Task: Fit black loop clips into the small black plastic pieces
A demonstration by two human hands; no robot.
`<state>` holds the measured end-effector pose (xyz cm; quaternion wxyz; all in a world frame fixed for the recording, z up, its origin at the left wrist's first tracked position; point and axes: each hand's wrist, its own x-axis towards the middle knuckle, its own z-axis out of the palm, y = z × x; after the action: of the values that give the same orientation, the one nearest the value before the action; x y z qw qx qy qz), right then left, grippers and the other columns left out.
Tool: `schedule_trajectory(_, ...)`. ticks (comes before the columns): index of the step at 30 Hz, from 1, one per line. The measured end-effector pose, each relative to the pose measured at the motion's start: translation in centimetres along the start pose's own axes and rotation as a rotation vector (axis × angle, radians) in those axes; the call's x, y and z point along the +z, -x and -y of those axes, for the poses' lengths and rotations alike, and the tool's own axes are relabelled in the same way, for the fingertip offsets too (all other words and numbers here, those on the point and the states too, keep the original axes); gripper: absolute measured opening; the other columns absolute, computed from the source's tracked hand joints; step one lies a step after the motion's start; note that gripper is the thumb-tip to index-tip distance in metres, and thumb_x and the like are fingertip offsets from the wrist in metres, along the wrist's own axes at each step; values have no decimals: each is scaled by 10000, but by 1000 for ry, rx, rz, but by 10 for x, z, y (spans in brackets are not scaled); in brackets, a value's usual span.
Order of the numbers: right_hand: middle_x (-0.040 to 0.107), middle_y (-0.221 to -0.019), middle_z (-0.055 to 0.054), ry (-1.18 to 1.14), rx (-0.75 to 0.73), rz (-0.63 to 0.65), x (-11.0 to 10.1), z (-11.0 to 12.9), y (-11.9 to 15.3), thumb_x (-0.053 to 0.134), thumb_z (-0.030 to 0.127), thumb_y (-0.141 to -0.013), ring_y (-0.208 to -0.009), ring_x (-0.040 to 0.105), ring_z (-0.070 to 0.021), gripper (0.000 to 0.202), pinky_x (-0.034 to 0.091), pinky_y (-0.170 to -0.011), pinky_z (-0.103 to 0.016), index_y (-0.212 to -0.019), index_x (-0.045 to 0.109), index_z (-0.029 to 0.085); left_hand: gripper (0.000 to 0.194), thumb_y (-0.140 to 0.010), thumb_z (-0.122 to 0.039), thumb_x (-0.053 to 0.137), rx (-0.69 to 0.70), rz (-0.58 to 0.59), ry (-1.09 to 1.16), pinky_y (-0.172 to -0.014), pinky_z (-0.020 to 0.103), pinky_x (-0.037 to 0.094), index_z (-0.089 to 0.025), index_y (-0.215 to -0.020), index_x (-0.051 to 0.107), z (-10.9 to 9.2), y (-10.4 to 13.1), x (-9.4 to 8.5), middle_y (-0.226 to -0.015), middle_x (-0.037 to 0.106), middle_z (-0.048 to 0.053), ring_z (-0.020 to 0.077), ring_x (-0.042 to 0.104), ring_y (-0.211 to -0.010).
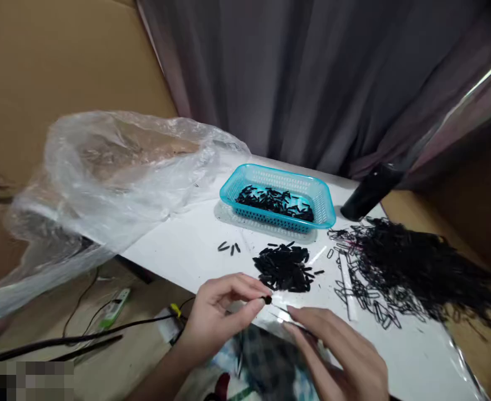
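Note:
Between the thumb and forefinger of my left hand (228, 309) is a small black piece (267, 299); its exact kind is too small to make out. My right hand (332, 340) grips tweezers (282, 309), whose two thin tips point left and stand slightly apart close to the black piece. Just beyond my hands lies a pile of short, narrow black pieces (285, 267) on the white table (178, 256). Several loose ones (229, 248) lie left of the pile. Behind it, a blue plastic basket (326, 209) holds more small black pieces (270, 203).
A large heap of thin black loops (421, 267) covers the table's right side. Behind it leans a black cylinder (370, 192). Clear plastic sheeting (145, 178) drapes over the left end. Cables and a green-white power strip (115, 308) lie below left. A grey curtain (270, 78) hangs behind.

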<state>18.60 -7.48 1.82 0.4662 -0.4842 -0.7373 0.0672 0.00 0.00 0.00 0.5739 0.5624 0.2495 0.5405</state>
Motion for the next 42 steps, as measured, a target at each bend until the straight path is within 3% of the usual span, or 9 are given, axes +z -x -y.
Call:
schedule_trajectory(18,739,-785,-32,111,-88,21,-3,2,-5,591,18,-900,-608,665,-140,194,522,-551,-267,-1009,658,164,285,-759,48,718,90,55,-233,-787,180,593,-219,-832,790,-7,3,-4,-889,824,19,130,767,-809)
schedule_trajectory(23,745,-801,-21,101,-117,81,-11,-1,-7,566,27,-919,-606,668,-140,220,512,-565,-270,-1056,642,182,262,-770,35,725,36,117,-181,-774,181,594,-210,-828,794,-8,4,-7,-878,824,29,133,767,-806)
schedule_trajectory(29,733,-812,9,42,-97,250,-23,-3,-20,582,131,-967,-647,665,-133,114,505,-589,-260,-988,658,214,212,-804,-7,727,-63,199,-73,-740,193,598,-203,-844,799,-8,2,-11,-870,824,47,144,764,-804)
schedule_trajectory(38,698,-748,5,72,-135,288,-25,-10,-20,484,159,-1025,-618,627,-145,170,428,-551,-280,-976,634,223,170,-797,-28,749,-85,225,-123,-745,207,589,-187,-819,804,-8,1,-13,-858,822,60,154,760,-791)
schedule_trajectory(42,684,-742,16,-49,-92,331,-26,-10,-22,506,172,-1021,-626,624,-125,147,445,-568,-266,-966,633,219,116,-821,-81,759,-143,266,-81,-737,213,585,-183,-834,812,-5,3,-14,-857,821,73,159,756,-780)
